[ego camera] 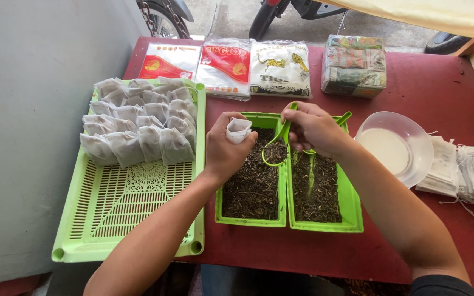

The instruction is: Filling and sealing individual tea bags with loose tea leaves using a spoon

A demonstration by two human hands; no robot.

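My left hand grips a small white filter bag with its mouth held open, above the left green tray of dark dried leaves. My right hand holds a green scoop loaded with leaves, its bowl just right of the bag. A second green tray of leaves sits under my right wrist, with another green scoop handle sticking out of it.
A large green slotted tray at the left holds several filled white bags. Sealed packets and a wrapped box line the far edge of the red table. A clear bowl and a stack of empty bags lie at the right.
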